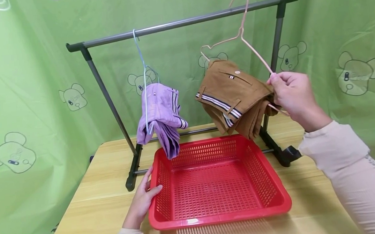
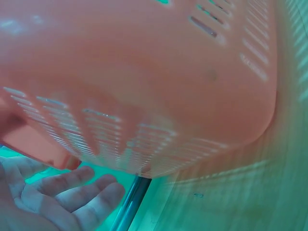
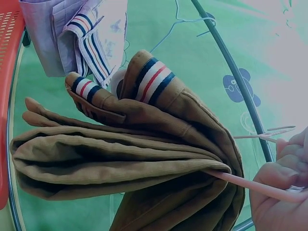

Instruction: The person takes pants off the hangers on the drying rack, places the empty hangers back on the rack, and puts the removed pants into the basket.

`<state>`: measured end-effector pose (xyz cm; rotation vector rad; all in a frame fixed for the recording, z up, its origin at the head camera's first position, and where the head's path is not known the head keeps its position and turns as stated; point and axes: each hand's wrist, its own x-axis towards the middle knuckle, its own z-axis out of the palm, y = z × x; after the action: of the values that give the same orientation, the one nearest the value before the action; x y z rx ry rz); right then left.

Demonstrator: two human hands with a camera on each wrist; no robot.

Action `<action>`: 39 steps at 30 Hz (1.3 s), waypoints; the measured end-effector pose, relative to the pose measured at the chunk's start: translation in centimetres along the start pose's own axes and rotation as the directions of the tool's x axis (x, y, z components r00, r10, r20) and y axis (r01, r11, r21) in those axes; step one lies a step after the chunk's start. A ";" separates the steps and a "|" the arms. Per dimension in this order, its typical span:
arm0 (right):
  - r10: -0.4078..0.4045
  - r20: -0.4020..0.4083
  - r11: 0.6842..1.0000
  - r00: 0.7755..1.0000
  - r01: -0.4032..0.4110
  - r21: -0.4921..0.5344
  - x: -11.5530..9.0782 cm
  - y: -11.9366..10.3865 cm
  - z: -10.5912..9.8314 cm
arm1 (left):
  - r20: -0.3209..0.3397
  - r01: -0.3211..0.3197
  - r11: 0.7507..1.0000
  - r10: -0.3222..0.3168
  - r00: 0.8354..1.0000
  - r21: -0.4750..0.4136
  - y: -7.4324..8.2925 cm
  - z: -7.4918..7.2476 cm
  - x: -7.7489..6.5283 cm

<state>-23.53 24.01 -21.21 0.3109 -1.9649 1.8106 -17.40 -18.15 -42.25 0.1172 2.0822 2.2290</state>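
My right hand (image 1: pixel 294 93) grips the side of a pink wire hanger (image 1: pixel 256 52), with folded brown trousers (image 1: pixel 228 83) draped over its lower bar. The hanger's hook curves above the rack's top rail (image 1: pixel 189 22), and a gap shows between the top of the hook and the rail. My left hand (image 1: pixel 142 199) holds the left rim of a red plastic basket (image 1: pixel 221 220), thumb over the edge and fingers outside. In the left wrist view those fingers (image 2: pixel 72 197) lie beside the perforated wall. No clothes show inside the basket.
Folded purple trousers (image 1: pixel 160 104) hang from a blue hanger (image 1: pixel 139 51) on the rail's left part. The grey rack's feet (image 1: pixel 131 177) stand on a wooden table (image 1: pixel 93 191) behind the basket. A green patterned curtain (image 1: pixel 26 96) surrounds the table.
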 end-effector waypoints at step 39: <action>0.007 0.025 0.997 1.000 -0.005 -0.078 -2.0 0.4 -0.7 | 0.025 -0.196 0.890 0.204 0.979 0.412 3.4 -0.4 0.1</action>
<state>-21.87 24.45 -22.51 0.3049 -2.0494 1.7368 -17.63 -18.79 -38.91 0.3556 2.6316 1.8459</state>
